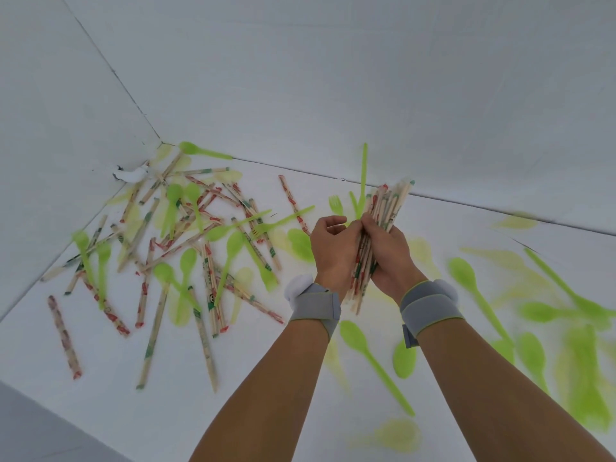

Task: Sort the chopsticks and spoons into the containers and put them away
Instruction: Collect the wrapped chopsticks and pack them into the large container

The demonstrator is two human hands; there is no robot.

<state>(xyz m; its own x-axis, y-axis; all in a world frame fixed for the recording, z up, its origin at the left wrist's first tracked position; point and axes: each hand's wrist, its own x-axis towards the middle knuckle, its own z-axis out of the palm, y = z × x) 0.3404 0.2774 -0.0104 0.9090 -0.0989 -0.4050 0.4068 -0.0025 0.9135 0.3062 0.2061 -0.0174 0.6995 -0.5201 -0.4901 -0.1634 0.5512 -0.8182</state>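
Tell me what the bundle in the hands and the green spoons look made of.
Bundle of chopsticks: pale wood or bamboo, probably in thin printed wrappers, going by the red and green markings. Green spoons: most likely plastic, smooth and slightly translucent, one uniform lime colour.

I see my right hand (pixel 388 251) gripping a chopstick bundle (pixel 376 238) with a green utensil (pixel 363 181) sticking up; my left hand (pixel 333 251) touches it. More chopsticks (pixel 200 248) and spoons (pixel 476 295) litter the white table (pixel 266 378).
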